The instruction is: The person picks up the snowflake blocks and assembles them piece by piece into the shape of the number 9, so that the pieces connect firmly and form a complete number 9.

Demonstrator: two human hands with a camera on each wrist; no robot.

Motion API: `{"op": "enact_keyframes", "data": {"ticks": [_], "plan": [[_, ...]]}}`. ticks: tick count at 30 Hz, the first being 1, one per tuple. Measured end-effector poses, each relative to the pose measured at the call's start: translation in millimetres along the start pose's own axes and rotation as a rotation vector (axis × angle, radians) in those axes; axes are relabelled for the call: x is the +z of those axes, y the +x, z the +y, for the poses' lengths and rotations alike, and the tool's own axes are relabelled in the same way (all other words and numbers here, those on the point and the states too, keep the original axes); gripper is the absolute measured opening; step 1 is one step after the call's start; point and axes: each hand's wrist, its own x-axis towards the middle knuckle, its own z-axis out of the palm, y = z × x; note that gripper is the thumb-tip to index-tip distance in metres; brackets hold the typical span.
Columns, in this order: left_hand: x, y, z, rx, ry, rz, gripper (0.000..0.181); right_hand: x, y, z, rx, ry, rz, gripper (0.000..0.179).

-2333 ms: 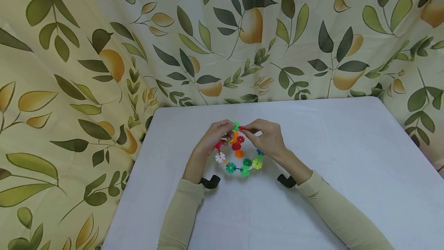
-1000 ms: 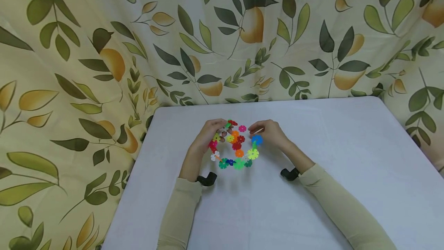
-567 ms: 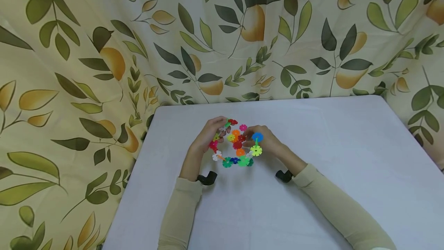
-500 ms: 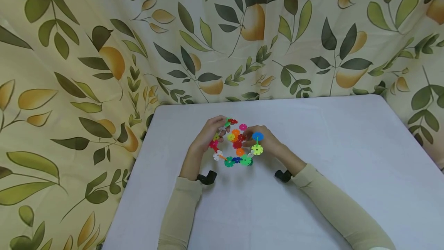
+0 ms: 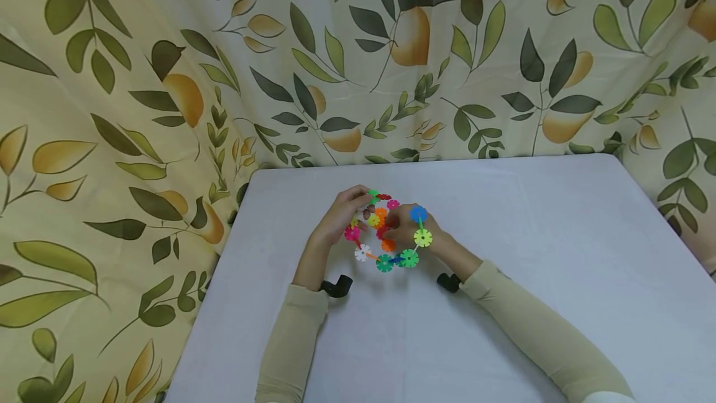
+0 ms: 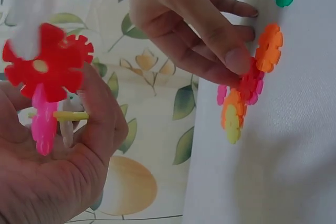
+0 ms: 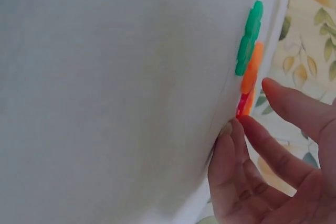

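Note:
My left hand (image 5: 338,216) grips a curved chain of colourful notched plastic discs, slotted edge to edge. A yellow-green disc (image 5: 423,237) and a blue disc (image 5: 418,214) are on its right-hand stretch. Close up in the left wrist view, a red disc (image 6: 44,64) and a pink disc (image 6: 44,121) sit by that hand's fingers. My right hand (image 5: 405,222) reaches down behind the chain to a small group of loose discs. Its fingertips are right at a red disc (image 6: 251,82), the thumb spread apart from the other fingers in the right wrist view.
Near the red disc on the white table (image 5: 503,235) lie an orange disc (image 6: 270,48), a yellow disc (image 6: 233,124) and a green disc (image 7: 249,38). A leaf-patterned curtain (image 5: 313,36) hangs behind and to the left. Black mounts (image 5: 337,287) sit at both wrists.
My right hand has left the red disc at the chain's upper end, drawn back, then moved down left to the loose discs. The chain has swung slightly right lately, still in my left hand.

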Motion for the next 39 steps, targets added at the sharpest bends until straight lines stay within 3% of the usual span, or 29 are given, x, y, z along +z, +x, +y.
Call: {"op": "enact_keyframes", "data": {"ticks": [9, 16, 22, 27, 35, 39], "plan": [[3.7, 2.9, -1.9, 0.005, -0.008, -0.049, 0.023, 2, -0.9, 2, -0.025, 0.001, 0.012, 0.020], [6.2, 4.1, -4.9, -0.028, -0.061, -0.072, 0.023, -2, -2.8, 5, -0.042, 0.139, 0.019, 0.017], [7.3, 4.6, -5.9, -0.030, -0.086, -0.096, 0.026, -7, -3.3, 6, -0.128, 0.233, 0.106, 0.012], [6.6, 4.6, -6.4, -0.010, -0.097, -0.117, 0.033, -14, -2.6, 11, -0.160, 0.405, 0.162, 0.015], [3.5, 6.1, -8.9, -0.001, -0.102, -0.090, 0.036, -29, -4.0, 24, -0.029, 0.823, 0.133, 0.024], [3.3, 6.7, -9.7, -0.009, -0.107, -0.090, 0.043, -35, -5.9, 27, -0.049, 0.888, 0.151, 0.029]]}}
